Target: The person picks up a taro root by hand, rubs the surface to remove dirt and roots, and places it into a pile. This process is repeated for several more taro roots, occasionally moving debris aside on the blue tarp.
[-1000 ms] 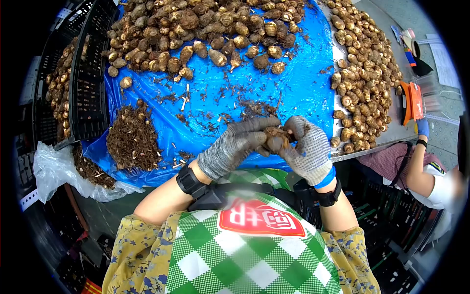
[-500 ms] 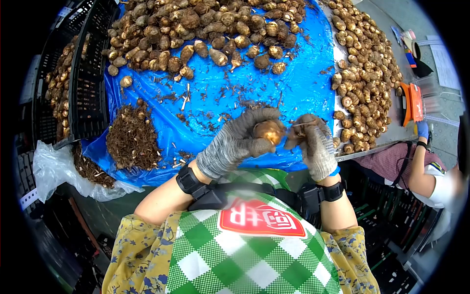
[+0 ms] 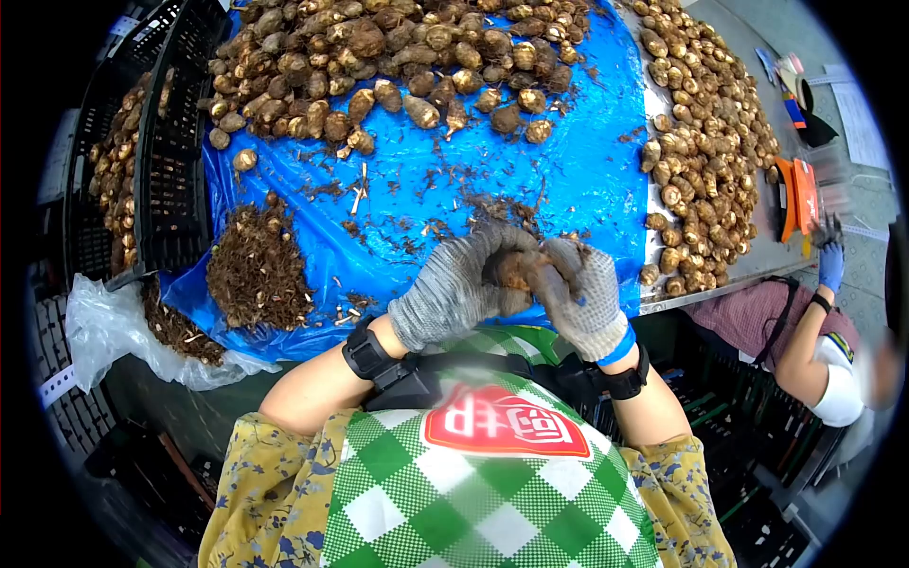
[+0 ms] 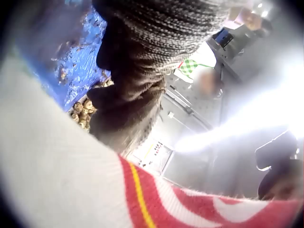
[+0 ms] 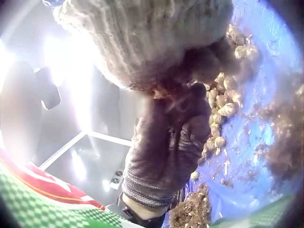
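Observation:
In the head view the gloved left hand (image 3: pixel 453 284) grips a brown corm (image 3: pixel 512 272), its fingers curled round the far side. The gloved right hand (image 3: pixel 585 295) meets it from the right, fingers bent against the corm, which both gloves partly cover. In the right wrist view the right glove (image 5: pixel 152 42) and left glove (image 5: pixel 164 147) touch, with little of the corm showing between them. The left wrist view shows the left glove's knit (image 4: pixel 161 33) close up; the corm is hidden there.
Hairy corms (image 3: pixel 379 57) are heaped at the back of the blue sheet (image 3: pixel 597 133). Paler corms (image 3: pixel 705 161) lie along the right. Root scraps (image 3: pixel 254 270) and a black crate (image 3: pixel 175 142) are at left. Another person's blue-gloved hand (image 3: pixel 831 260) is near an orange scale (image 3: pixel 800 199).
The right hand, apart from the corm half a second ago, is back against it. The left hand has turned, covering more of the corm. The other person's hand has moved down from the scale's edge.

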`<state>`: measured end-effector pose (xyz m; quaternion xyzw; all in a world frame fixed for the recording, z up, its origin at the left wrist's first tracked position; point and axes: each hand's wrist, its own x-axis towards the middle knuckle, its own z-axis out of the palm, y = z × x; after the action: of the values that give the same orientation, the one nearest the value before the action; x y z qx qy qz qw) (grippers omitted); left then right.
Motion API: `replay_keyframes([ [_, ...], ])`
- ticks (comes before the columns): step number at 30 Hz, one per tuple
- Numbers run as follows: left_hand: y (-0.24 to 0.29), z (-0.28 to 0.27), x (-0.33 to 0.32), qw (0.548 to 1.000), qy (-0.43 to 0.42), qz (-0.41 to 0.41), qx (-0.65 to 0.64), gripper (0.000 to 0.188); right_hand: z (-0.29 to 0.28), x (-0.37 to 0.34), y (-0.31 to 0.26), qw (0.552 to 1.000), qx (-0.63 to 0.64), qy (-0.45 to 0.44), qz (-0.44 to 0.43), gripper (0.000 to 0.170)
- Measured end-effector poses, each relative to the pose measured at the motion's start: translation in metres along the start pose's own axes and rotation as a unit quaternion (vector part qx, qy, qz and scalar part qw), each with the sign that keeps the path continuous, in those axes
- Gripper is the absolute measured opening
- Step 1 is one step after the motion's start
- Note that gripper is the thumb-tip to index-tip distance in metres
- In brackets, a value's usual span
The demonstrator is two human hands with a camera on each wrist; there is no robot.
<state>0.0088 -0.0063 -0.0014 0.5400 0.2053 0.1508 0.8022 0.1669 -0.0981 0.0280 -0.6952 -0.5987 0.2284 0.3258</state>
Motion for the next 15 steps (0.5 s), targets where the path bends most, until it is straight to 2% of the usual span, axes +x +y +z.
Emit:
replay_keyframes([
  [1, -0.001, -0.001, -0.002, 0.999, -0.007, 0.013, -0.037, 0.053, -0.002, 0.0, -0.002, 0.992, 0.103, -0.023, 0.076, 0.011],
  [3, 0.0, -0.002, -0.005, 0.991, -0.006, -0.019, -0.135, 0.052, -0.015, 0.001, -0.009, 0.924, 0.299, -0.066, 0.227, 0.011],
  [4, 0.001, -0.003, -0.004, 0.983, -0.007, -0.033, -0.183, 0.051, -0.015, 0.002, 0.006, 0.95, 0.176, -0.103, 0.238, 0.012],
  [7, 0.0, -0.009, 0.0, 0.977, 0.009, -0.042, -0.21, 0.051, -0.006, -0.001, 0.019, 0.99, 0.117, -0.024, 0.07, 0.009],
  [8, 0.004, -0.008, 0.0, 0.972, 0.008, -0.037, -0.234, 0.049, 0.002, 0.001, 0.015, 0.982, 0.164, 0.036, 0.085, 0.008],
  [11, -0.016, -0.007, 0.0, 0.952, 0.006, -0.034, -0.305, 0.048, -0.013, 0.007, 0.021, 1.0, 0.023, 0.015, -0.007, 0.012],
  [13, -0.011, -0.003, -0.001, 0.947, 0.039, -0.057, -0.313, 0.049, -0.009, 0.004, 0.013, 0.98, 0.159, 0.007, 0.116, 0.022],
  [15, -0.008, -0.003, 0.001, 0.955, 0.056, -0.076, -0.28, 0.05, -0.009, 0.007, 0.004, 0.99, 0.107, 0.003, 0.094, 0.032],
])
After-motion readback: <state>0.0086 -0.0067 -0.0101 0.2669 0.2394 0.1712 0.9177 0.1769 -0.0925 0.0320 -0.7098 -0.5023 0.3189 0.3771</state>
